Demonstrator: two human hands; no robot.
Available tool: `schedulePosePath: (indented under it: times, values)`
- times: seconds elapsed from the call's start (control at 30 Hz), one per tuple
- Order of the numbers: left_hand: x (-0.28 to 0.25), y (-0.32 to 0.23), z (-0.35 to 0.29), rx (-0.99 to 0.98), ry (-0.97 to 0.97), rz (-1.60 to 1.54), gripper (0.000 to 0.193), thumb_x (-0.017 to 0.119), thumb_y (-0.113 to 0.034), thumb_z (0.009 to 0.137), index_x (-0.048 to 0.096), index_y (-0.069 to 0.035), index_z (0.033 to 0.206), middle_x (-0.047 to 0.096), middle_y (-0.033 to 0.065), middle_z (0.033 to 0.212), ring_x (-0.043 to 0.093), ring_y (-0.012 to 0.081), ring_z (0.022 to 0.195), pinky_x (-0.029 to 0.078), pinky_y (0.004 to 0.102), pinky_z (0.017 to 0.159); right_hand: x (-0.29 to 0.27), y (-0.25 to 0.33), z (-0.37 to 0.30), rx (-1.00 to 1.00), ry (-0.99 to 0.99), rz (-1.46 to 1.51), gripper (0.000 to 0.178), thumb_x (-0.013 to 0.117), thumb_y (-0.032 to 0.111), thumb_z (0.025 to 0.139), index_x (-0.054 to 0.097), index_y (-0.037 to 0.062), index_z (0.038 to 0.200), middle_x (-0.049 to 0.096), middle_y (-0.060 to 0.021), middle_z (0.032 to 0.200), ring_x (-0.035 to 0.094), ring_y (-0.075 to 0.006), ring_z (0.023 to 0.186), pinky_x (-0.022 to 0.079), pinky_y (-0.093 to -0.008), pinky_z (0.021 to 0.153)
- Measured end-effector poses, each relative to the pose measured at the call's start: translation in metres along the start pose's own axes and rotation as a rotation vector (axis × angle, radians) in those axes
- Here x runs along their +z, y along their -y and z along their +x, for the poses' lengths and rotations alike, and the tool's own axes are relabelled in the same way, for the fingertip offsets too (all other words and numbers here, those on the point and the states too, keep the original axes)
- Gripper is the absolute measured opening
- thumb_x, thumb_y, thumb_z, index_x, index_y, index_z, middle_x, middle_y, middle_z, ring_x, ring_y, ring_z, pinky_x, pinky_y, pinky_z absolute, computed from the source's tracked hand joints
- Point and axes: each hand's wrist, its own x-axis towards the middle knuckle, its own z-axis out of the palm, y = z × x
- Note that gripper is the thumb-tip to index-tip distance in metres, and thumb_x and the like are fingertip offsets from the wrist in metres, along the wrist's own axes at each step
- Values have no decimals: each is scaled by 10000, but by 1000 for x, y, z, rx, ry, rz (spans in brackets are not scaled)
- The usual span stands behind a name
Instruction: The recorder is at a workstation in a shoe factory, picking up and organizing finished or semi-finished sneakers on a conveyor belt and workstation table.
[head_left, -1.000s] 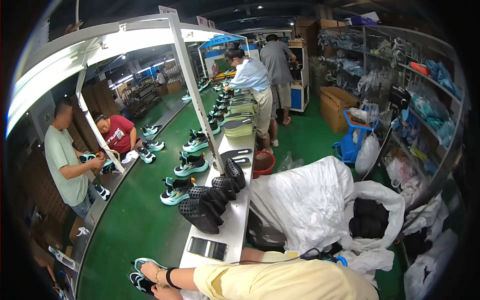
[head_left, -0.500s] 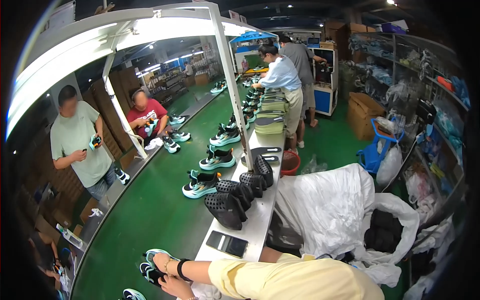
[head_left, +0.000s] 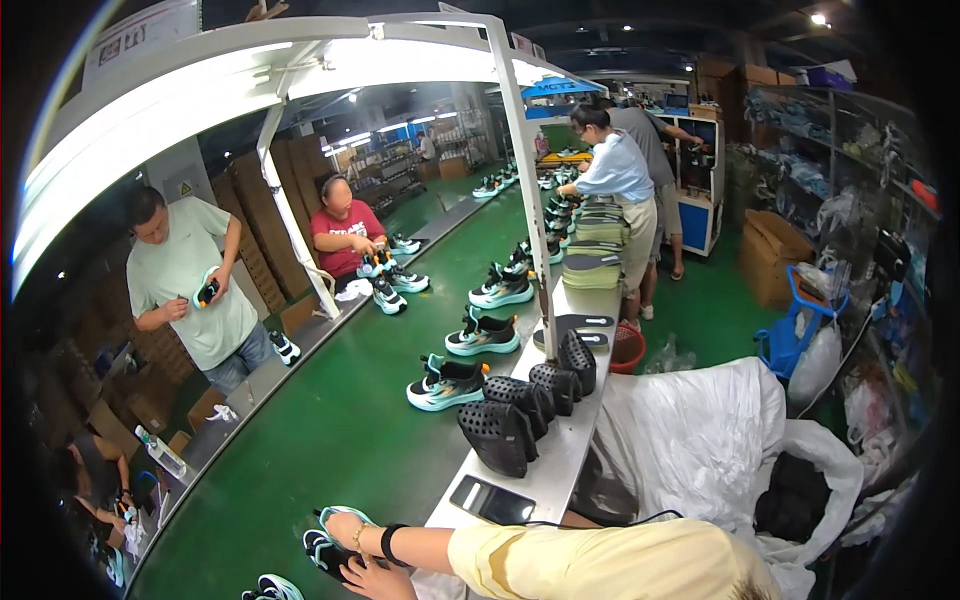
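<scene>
A black and teal sneaker [head_left: 324, 556] is on the green belt near the lower edge, partly covered by my hands. My right hand [head_left: 346, 529], with a dark band and a bracelet at the wrist, grips the sneaker's upper from above. Close below it, my left hand [head_left: 378, 580] has its fingers bent against the dark side of the same shoe; its forearm is mostly out of the picture. Another teal sneaker [head_left: 272, 588], cut off by the lower edge, sits to the left.
Sneakers [head_left: 446, 384] line the green belt [head_left: 290, 450]. Black perforated forms [head_left: 498, 438], a phone [head_left: 492, 499] with a cable and stacked insoles [head_left: 592, 266] occupy the side ledge. A white sack [head_left: 690, 420] bulges at right. Co-workers [head_left: 200, 280] handle shoes across the belt.
My view has swung left, so the scene sits farther right and lower. Both hands stay at the sneaker. Across the belt, the co-worker in pale green has turned a shoe sole-side.
</scene>
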Motion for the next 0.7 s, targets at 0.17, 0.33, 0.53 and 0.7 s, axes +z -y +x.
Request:
schedulePosePath:
  times: [0.17, 0.33, 0.53, 0.7]
  values:
    - [0, -6, 18, 34, 70, 74, 431, 649, -411, 837, 649, -197, 1211, 460, 96, 1428, 315, 433, 1369, 255, 655, 1073, -10, -29, -9, -98, -85, 183, 137, 627, 112, 782, 731, 25, 800, 700, -187, 760, 696, -307, 685, 559, -412, 653]
    - [-5, 32, 33, -103, 177, 48, 412, 593, -350, 887, 594, -234, 1282, 438, 40, 1466, 338, 402, 1365, 319, 647, 1033, -81, -8, -111, -329, -161, 585, 179, 567, 184, 894, 533, 76, 1032, 634, -188, 740, 624, -409, 719, 473, -499, 618]
    - [-48, -2, 5, 147, 30, -264, 417, 560, -198, 911, 539, -38, 1295, 502, 219, 1359, 420, 438, 1281, 311, 595, 1052, -87, -73, -260, -173, 43, 714, 247, 432, 229, 1000, 607, 96, 1115, 665, -197, 856, 633, -407, 819, 491, -480, 738]
    - [-9, -11, -67, 239, 151, -445, 432, 497, -216, 982, 502, 52, 1321, 440, 313, 1387, 356, 448, 1334, 215, 497, 1163, -69, -102, -309, -61, 34, 778, 250, 438, 247, 1001, 624, 111, 1099, 638, -151, 690, 629, -350, 653, 480, -437, 638]
